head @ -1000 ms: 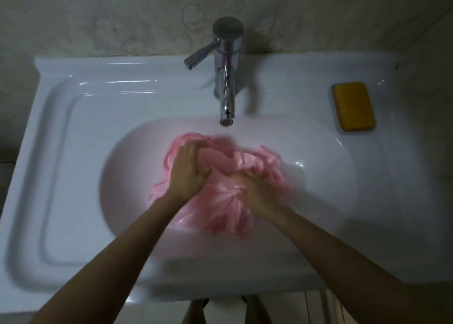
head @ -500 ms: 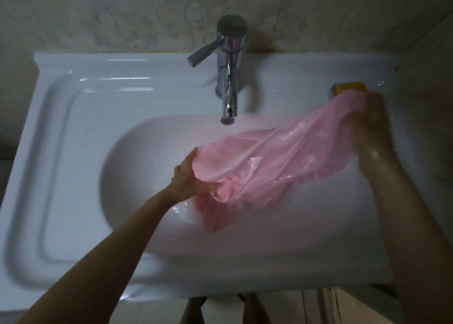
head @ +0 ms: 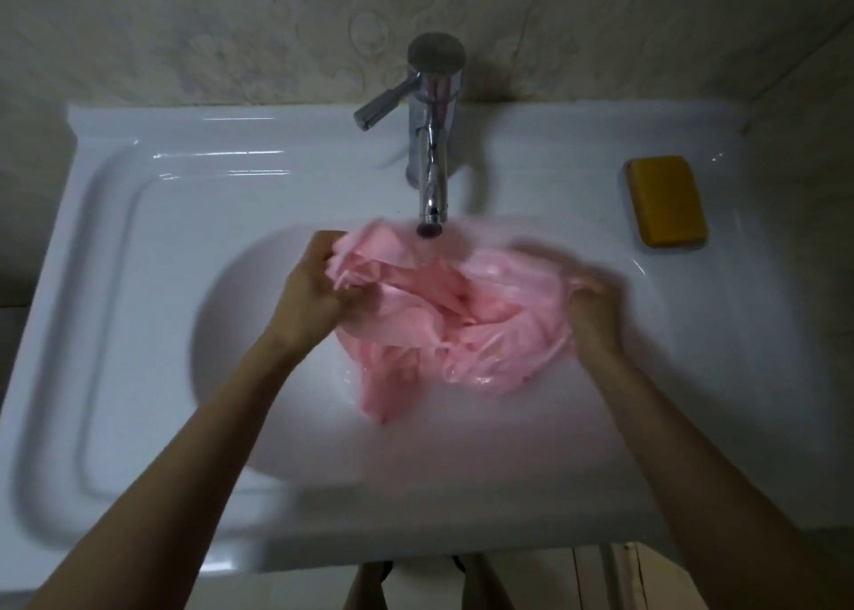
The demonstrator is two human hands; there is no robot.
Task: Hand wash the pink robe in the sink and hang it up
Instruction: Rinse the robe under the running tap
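it was a home bathroom: a white ceramic sink [head: 138, 203] stood against a pale patterned tile wall [head: 231, 32], with a chrome single-lever tap [head: 432, 147] and a yellow rectangular soap bar [head: 665, 200] on the ledge.

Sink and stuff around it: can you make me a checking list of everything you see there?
Surface: white sink with a flat ledge and an oval basin; looks wet.
Job's things: pink robe bunched in the basin, under the spout of the chrome tap. Whether water is running cannot be told.
Clutter: yellow soap bar on the ledge at the right.
Grippers: left hand grips the robe's left side; right hand, blurred, grips its right side.
Cables: nothing seen.
Surroundings: pale patterned wall behind the sink; dim light.
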